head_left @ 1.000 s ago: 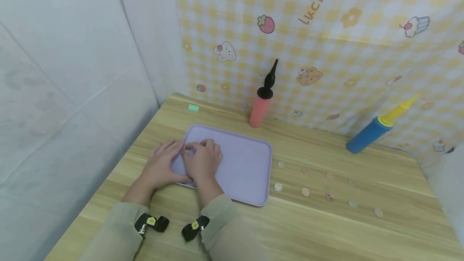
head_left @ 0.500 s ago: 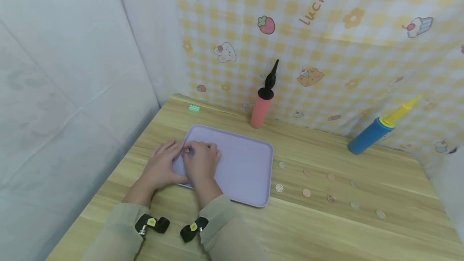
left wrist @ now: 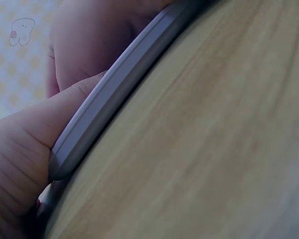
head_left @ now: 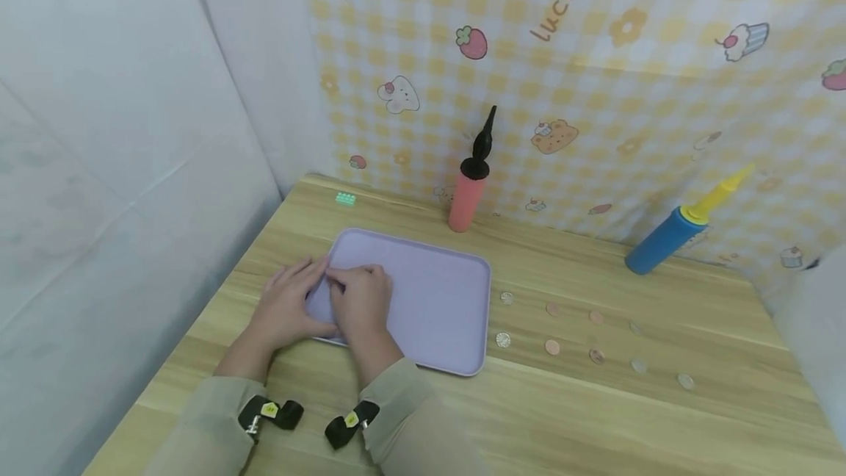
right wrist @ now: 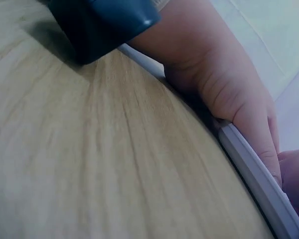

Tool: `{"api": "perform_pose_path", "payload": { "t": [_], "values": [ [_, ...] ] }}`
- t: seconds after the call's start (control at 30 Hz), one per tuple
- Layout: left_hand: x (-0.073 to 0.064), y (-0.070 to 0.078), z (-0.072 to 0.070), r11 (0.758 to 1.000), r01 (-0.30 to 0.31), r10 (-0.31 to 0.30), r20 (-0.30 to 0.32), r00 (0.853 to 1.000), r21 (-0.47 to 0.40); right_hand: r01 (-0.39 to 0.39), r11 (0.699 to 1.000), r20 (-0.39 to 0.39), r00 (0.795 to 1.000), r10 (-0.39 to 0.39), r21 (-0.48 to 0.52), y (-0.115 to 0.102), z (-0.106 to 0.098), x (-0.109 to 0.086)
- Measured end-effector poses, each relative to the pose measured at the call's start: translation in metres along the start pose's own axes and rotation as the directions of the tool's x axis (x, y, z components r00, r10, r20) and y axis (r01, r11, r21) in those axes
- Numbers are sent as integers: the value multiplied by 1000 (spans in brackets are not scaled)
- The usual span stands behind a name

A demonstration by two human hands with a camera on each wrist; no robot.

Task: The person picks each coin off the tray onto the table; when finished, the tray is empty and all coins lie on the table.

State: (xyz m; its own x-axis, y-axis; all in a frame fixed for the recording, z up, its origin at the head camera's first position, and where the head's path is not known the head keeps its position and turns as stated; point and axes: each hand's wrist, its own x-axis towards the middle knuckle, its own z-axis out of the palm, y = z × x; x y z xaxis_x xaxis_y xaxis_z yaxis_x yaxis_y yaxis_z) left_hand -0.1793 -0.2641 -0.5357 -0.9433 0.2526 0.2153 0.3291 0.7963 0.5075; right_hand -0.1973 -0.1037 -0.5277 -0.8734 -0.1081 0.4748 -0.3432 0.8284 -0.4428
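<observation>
A lilac tray point(head_left: 436, 300) lies on the wooden table. My left hand point(head_left: 284, 307) rests spread at its left end, fingers fairly straight along the left rim and thumb along the near rim. In the left wrist view that thumb point(left wrist: 55, 114) lies over the tray's edge point(left wrist: 97, 112). My right hand point(head_left: 362, 300) is over the left part of the tray, fingers curled, thumb and index finger pinched together close to the left fingertips. The small thing at this pinch is hidden now. In the right wrist view the right hand point(right wrist: 209, 69) hangs over the tray's near rim point(right wrist: 251, 164).
Several coins lie in two rows right of the tray, the nearest being a silver coin point(head_left: 503, 340) and a copper coin point(head_left: 551, 347). Behind stand a pink balloon pump point(head_left: 466, 200) and a blue balloon pump point(head_left: 664, 241). A small green brick point(head_left: 345, 198) sits at the back left.
My right thumb and index finger have closed together, and the small brownish thing seen between them half a second ago no longer shows. The left hand keeps its place on the tray.
</observation>
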Motion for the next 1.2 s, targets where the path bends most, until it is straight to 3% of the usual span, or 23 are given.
{"api": "perform_pose_path", "payload": {
  "t": [0.2, 0.27, 0.37, 0.5, 0.6, 0.93, 1.2],
  "values": [
    [-1, 2, 1, 1000, 0, 0, -6, 1000, -1, 76, 995, -2, 997, -76, -65, 1, -2, 1],
    [-2, 2, 0, 1000, -1, 1, -9, 1000, -1, 72, 997, -19, 997, -73, -23, 3, -1, 1],
    [-3, 2, 0, 1000, 5, -5, 0, 1000, -1, 27, 991, -63, 998, -18, 129, 8, 4, 1],
    [-2, 2, 0, 1000, 14, -14, 22, 1000, 10, -26, 932, -100, 993, 66, 361, 12, 4, 3],
    [-1, 1, 0, 1000, 14, -15, 32, 999, 13, -52, 890, -83, 991, 101, 454, 12, 2, 4],
    [0, 0, 2, 1000, 22, -23, 44, 999, 14, -161, 835, 10, 983, 183, 526, 16, -5, 2],
    [-1, 0, 0, 1000, 20, -20, 34, 999, 4, -250, 755, 93, 965, 245, 606, 23, -16, -2]
  ]
}}
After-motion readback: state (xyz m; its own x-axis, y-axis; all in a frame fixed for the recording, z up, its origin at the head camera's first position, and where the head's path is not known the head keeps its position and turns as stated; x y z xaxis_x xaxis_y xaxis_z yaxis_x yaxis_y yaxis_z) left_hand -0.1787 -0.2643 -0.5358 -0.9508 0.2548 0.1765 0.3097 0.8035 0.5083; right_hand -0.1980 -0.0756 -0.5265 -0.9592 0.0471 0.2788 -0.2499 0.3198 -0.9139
